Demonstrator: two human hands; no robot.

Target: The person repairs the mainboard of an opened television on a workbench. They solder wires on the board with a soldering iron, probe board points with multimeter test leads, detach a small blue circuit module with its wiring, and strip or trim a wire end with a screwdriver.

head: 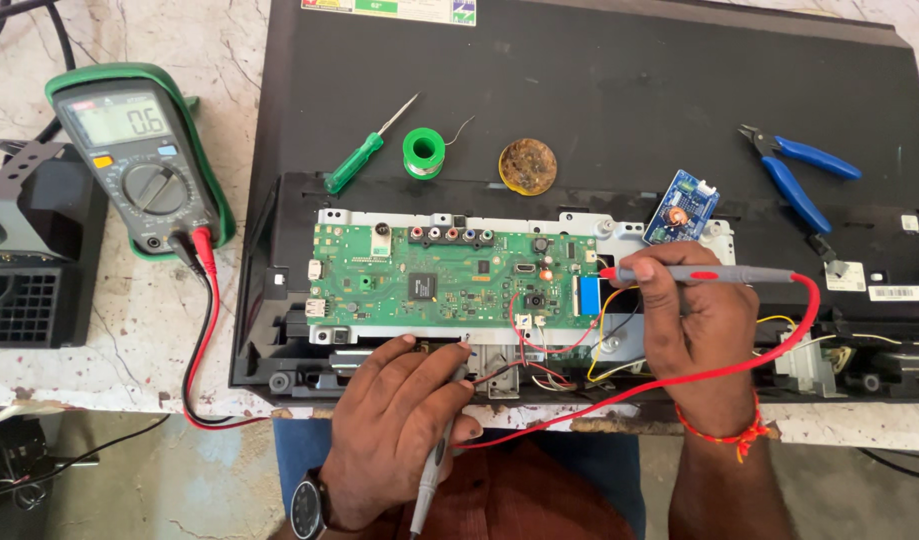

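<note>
A green circuit board [449,275] is mounted in the open back of a black flat television [599,90]. My right hand [701,325] holds a red multimeter probe [709,274], its tip touching the board's right end near a blue connector. My left hand [399,425] grips a black probe [434,470] at the board's lower edge, by the metal frame. Red and black leads run to a green-cased multimeter [139,160] at the left, whose display is lit.
On the television back lie a green-handled screwdriver [364,155], a green solder spool [424,152], a round flux tin [527,166], a small blue circuit module [682,207] and blue-handled cutters [799,170]. A black device [29,260] stands at the far left on the marble table.
</note>
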